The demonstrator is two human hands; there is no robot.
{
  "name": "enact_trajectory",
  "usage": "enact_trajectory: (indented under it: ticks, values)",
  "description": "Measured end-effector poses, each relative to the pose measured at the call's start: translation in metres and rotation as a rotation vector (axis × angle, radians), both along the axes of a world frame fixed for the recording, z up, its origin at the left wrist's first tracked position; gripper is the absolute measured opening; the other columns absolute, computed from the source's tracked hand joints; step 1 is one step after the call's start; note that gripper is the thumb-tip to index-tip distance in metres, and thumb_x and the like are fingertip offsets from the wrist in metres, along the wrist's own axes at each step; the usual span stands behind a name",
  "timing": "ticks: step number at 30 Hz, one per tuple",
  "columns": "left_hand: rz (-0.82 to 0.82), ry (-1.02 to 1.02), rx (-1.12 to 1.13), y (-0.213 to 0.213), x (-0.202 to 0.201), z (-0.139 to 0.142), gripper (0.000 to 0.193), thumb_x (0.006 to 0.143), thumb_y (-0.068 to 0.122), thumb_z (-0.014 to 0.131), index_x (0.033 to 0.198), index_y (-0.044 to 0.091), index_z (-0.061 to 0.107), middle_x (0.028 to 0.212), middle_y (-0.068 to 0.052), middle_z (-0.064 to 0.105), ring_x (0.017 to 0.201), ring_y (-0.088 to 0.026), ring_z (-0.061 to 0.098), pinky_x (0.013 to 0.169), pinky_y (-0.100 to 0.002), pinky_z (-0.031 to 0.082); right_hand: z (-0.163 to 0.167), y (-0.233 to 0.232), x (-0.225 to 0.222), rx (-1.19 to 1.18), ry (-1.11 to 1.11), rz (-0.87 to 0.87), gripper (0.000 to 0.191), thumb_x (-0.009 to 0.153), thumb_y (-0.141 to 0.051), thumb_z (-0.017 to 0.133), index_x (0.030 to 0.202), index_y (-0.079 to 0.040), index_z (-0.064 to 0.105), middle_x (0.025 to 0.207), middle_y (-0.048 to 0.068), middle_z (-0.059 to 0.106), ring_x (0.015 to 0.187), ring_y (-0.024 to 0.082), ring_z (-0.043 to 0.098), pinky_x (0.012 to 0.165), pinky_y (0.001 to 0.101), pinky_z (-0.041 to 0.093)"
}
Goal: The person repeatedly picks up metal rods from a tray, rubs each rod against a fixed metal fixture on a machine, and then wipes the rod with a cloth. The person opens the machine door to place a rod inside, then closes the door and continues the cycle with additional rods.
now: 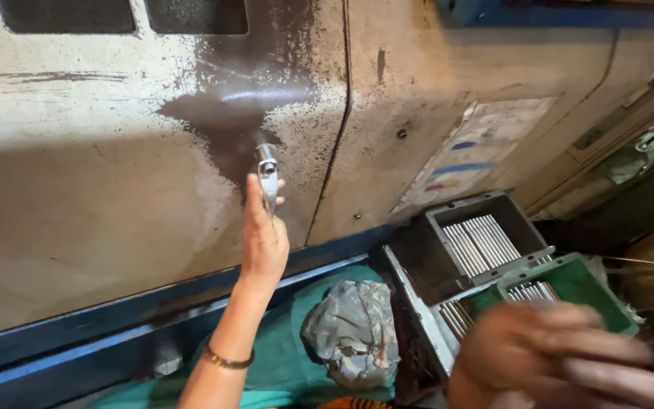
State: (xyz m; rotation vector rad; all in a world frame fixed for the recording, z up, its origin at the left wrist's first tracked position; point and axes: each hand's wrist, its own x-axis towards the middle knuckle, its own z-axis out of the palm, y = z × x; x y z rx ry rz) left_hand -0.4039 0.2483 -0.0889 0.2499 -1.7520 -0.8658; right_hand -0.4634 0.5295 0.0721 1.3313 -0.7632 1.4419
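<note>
The left hand (263, 241) is stretched up toward the big machine's side panel (100, 189), fingers wrapped around a small metal air nozzle (267, 173) that points at the panel. Right where the nozzle aims there's a dark wet patch (228, 113) on the otherwise pale, speckled and grimy metal, with a faint streak of spray across it. A thin gold bracelet (227, 360) sits on that wrist.

The right hand (569, 360) is low in the bottom right corner, close to the camera and badly blurred — can't tell if it's clenched, released or holding anything. It sits just in front of a green plastic tray (580, 284) that holds a row of slim silver rods (530, 291). Behind the tray there's a grey metal bin (520, 227) tilted against the machine, with more of the same shiny rods lying side by side inside.

Between the two arms, a crumpled grey rag (353, 329) lies on a teal cloth (285, 363) spread along the foot of the machine, below a dark blue rail (77, 333) — the rag is well apart from the left hand, nearer the bin. A worn label (478, 148) with faded coloured stripes is stuck on the panel to the right.
</note>
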Motion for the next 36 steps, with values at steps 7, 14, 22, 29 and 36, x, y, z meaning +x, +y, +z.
enact_trajectory:
  ticks: [7,14,22,29,36]
  values:
    - [0.192,-0.075,-0.026,0.061,0.062,-0.03,0.071,0.089,-0.006,0.06,0.154,-0.002,0.031,0.15,-0.021,0.045,0.139,-0.037,0.044,0.118,-0.048,0.029,-0.104,-0.07,-0.016,1.607,-0.392,-0.53,0.059,0.088,-0.007,0.065,0.146,-0.018,0.057,0.091,0.014,0.068,0.075,0.037,0.067,0.061,0.0489,0.05]
    - [0.144,-0.256,-0.034,0.096,0.072,-0.012,0.049,0.088,0.012,0.065,0.136,0.013,0.062,0.15,-0.016,0.048,0.139,-0.036,0.039,0.117,-0.048,0.024,-0.173,-0.064,-0.027,1.366,-0.876,0.25,0.033,0.093,-0.011,0.071,0.126,-0.006,0.069,0.102,0.013,0.078,0.091,0.027,0.077,0.081,0.0326,0.059]
    - [0.057,-0.279,-0.171,0.123,0.061,0.022,0.03,0.083,0.025,0.075,0.112,0.02,0.073,0.139,-0.006,0.06,0.135,-0.032,0.045,0.114,-0.05,0.027,-0.2,-0.056,-0.026,1.157,-0.734,0.499,0.026,0.093,-0.008,0.064,0.117,0.001,0.068,0.125,0.014,0.074,0.115,0.026,0.073,0.097,0.0376,0.056]
    - [0.033,-0.286,-0.164,0.128,0.04,0.023,0.027,0.077,0.029,0.08,0.101,0.018,0.074,0.133,-0.005,0.063,0.132,-0.032,0.048,0.11,-0.051,0.028,-0.206,-0.052,-0.044,1.101,-0.751,0.612,0.02,0.1,-0.02,0.066,0.106,0.0,0.064,0.129,0.018,0.073,0.12,0.029,0.072,0.101,0.0387,0.056]
    - [-0.043,-0.298,0.001,0.131,0.007,0.019,0.012,0.079,0.025,0.079,0.08,0.015,0.073,0.124,-0.002,0.07,0.129,-0.03,0.053,0.109,-0.048,0.029,-0.209,-0.047,-0.069,1.061,-0.682,0.447,0.015,0.101,-0.012,0.066,0.109,0.0,0.07,0.126,0.018,0.074,0.123,0.034,0.072,0.102,0.0418,0.057]
